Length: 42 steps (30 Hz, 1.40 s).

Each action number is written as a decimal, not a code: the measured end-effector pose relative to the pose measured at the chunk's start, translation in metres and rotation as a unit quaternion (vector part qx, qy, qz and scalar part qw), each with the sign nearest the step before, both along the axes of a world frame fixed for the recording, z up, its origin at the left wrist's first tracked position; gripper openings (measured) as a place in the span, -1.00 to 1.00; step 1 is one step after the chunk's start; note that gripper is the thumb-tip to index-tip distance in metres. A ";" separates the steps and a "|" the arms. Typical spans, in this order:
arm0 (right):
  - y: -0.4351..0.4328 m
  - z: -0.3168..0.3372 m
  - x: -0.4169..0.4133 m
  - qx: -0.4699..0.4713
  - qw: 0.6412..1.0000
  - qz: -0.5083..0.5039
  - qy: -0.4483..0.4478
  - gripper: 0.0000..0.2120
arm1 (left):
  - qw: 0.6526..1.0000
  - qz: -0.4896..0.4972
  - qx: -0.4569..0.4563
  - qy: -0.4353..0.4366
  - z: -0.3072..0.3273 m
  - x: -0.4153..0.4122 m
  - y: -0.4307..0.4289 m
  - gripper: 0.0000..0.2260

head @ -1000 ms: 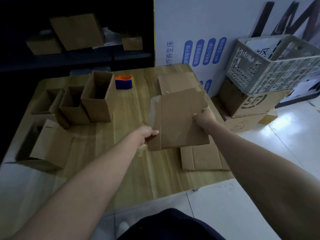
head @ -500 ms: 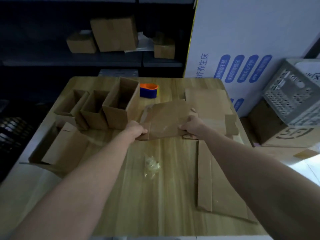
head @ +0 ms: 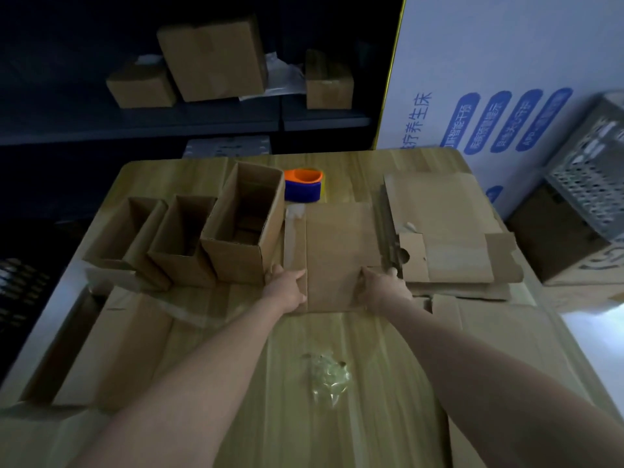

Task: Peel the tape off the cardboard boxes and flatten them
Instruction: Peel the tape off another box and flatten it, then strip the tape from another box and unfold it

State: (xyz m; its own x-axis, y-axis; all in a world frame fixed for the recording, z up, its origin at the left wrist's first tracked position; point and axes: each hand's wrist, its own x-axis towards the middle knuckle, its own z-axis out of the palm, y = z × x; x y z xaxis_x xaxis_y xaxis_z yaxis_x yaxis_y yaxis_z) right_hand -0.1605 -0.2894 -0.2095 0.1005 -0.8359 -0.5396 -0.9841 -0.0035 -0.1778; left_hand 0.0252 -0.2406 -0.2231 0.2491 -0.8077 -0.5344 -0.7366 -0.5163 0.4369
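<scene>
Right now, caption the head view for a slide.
Left hand and right hand grip a flattened cardboard box on the wooden table, beside three open boxes.

On the table point(head: 337, 336) we count three upright open boxes point(head: 141, 231) point(head: 182, 231) point(head: 236, 261) along the left edge. One box on its side point(head: 111, 349) lies at the near left corner, with one flattened box point(head: 337, 255) mid-table. We also count one tape roll point(head: 303, 189) and one crumpled tape wad point(head: 329, 378). Flattened sheets point(head: 449, 238) at the right edge overlap and cannot be counted. Shelf boxes point(head: 141, 86) point(head: 216, 59) point(head: 329, 82): three.
</scene>
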 end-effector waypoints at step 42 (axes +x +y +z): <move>0.048 0.165 0.175 -0.262 0.930 0.090 -0.242 -0.83 | 0.951 0.069 -0.301 0.007 0.173 0.113 0.119 -0.35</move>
